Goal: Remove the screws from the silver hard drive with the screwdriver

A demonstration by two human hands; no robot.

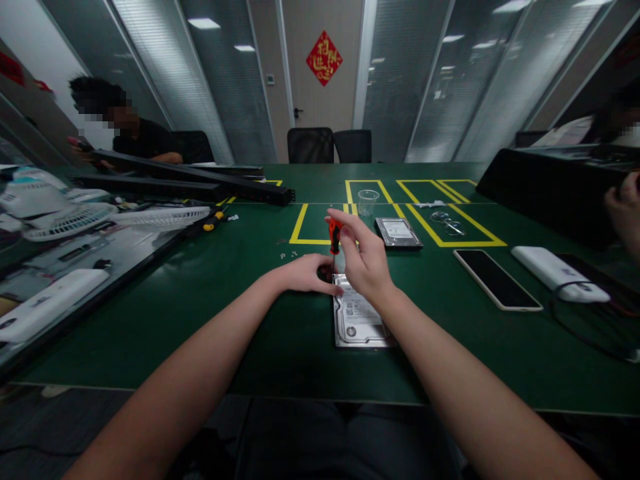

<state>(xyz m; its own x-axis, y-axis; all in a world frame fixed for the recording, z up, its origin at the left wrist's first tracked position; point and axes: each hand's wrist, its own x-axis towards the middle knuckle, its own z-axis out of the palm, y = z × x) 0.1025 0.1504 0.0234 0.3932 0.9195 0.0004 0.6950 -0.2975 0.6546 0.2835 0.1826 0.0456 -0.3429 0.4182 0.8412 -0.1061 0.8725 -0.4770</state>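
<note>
A silver hard drive lies flat on the green table in front of me, its label partly covered by my hands. My right hand is closed around a red and black screwdriver, held upright with its shaft pointing down at the drive's far left corner. At that same corner my left hand grips the drive, thumb on the top face and fingers curled round the far edge. The screwdriver's tip is hard to make out between the fingers. Left of the far corner lie several tiny screws.
Behind the right hand are a second hard drive and a clear plastic cup. A phone, a white power bank and glasses lie to the right. Fans and a yellow-black screwdriver sit left. Two people work nearby.
</note>
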